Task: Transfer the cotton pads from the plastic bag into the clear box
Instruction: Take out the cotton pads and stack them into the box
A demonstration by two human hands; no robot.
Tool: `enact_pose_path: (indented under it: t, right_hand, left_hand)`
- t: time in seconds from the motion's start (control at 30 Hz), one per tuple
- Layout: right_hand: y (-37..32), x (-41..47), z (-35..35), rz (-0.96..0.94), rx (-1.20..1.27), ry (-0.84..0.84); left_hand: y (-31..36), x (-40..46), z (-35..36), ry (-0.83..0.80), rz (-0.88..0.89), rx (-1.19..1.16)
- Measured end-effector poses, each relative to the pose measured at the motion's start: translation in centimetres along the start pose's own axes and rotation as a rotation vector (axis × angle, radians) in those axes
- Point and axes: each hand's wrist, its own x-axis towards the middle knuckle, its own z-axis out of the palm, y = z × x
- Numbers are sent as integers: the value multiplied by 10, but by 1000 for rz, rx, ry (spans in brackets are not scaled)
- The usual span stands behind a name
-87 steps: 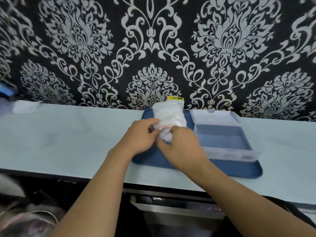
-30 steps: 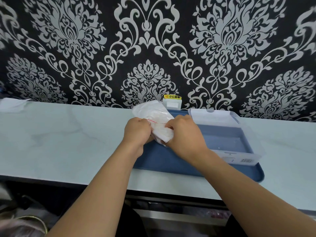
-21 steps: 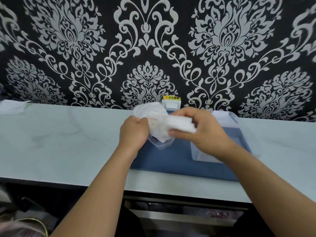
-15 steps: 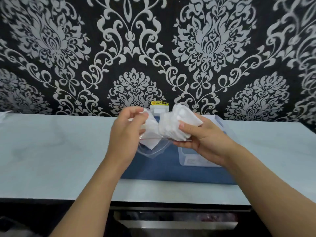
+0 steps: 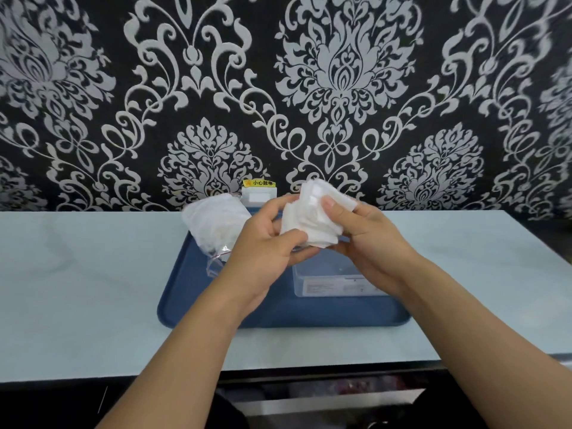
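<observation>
A stack of white cotton pads (image 5: 312, 218) is held up between both hands above the blue tray (image 5: 192, 305). My right hand (image 5: 365, 239) grips the stack from the right, thumb on top. My left hand (image 5: 263, 249) pinches its lower left edge. The plastic bag (image 5: 216, 224), with more white pads inside, lies on the tray's far left part, free of both hands. The clear box (image 5: 334, 283) stands on the tray just under my right hand, partly hidden by it.
The tray lies on a pale counter (image 5: 93, 289) against a black-and-white patterned wall. A small white block with a yellow label (image 5: 258, 193) stands at the wall behind the tray. The counter's front edge runs close below the tray.
My right hand pulled a stack of pads out of the bag and lifted it over the box. My left hand let go of the bag, which now lies on the tray, and took the stack's edge.
</observation>
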Motion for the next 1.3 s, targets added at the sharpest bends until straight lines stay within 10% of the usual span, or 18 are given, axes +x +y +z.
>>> enact_pose_path:
  t: [0.17,0.4,1.3]
  right_hand:
    - [-15,-4,-18,-83,334,166]
    - [-3,-15,-13,-118,-83,81]
    - [25,3,35,-2,-87,230]
  left_hand:
    - [-10,4,5,17,-67,-139]
    - [-11,4,10,-97,-46,-162]
    - [-29,11,30,53,7,-116]
